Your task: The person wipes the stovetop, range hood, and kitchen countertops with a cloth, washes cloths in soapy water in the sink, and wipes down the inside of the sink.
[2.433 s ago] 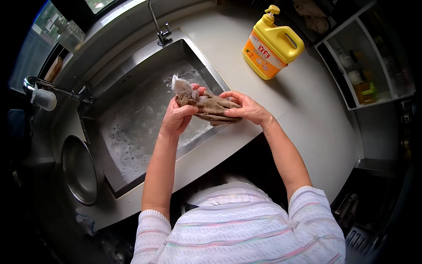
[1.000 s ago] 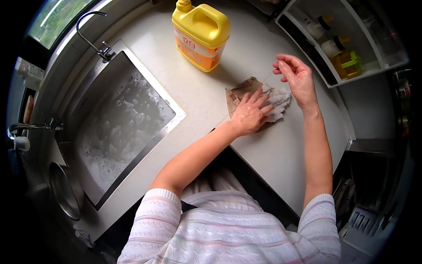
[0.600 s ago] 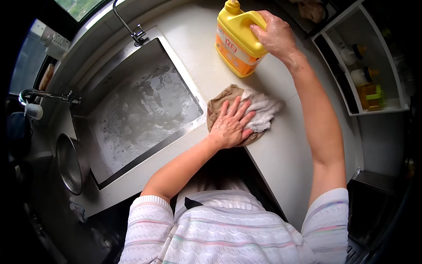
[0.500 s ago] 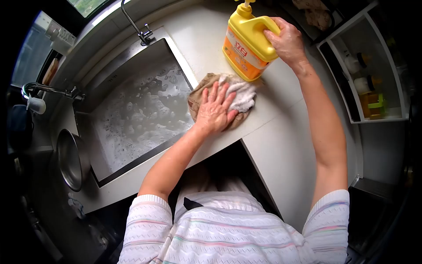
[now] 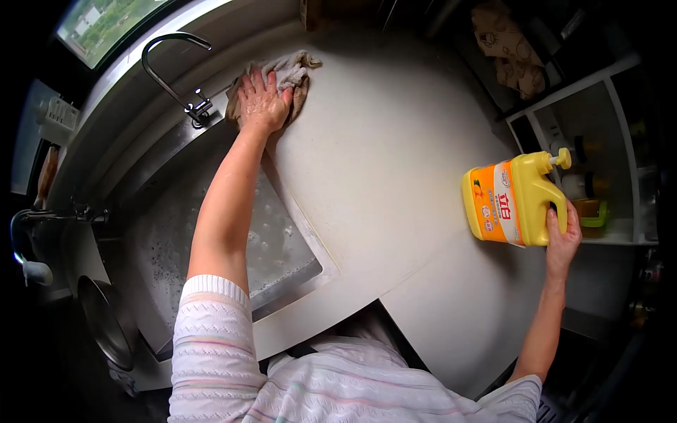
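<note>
My left hand [image 5: 262, 106] presses flat, fingers spread, on a brown and white cloth [image 5: 295, 76] at the back of the counter [image 5: 381, 169], beside the far corner of the sink. On the right, my right hand [image 5: 564, 236] is wrapped around the handle of a yellow jug of dish soap [image 5: 518, 201] with a pump top and an orange and white label. The jug leans over toward the left, above the counter's right part. Whether its lower edge touches the counter, I cannot tell.
Soapy water fills the steel sink [image 5: 317, 271] on the left. A thin curved faucet [image 5: 166, 77] rises behind it, and another faucet [image 5: 60, 215] is at its left. A metal bowl [image 5: 106, 321] stands at the near left. An open shelf [image 5: 613, 120] with bottles is at the right.
My left hand has slid the cloth away from me and leftward, to the back of the counter. My right hand has carried the jug right and nearer, turning it on its side. The view has shifted.
</note>
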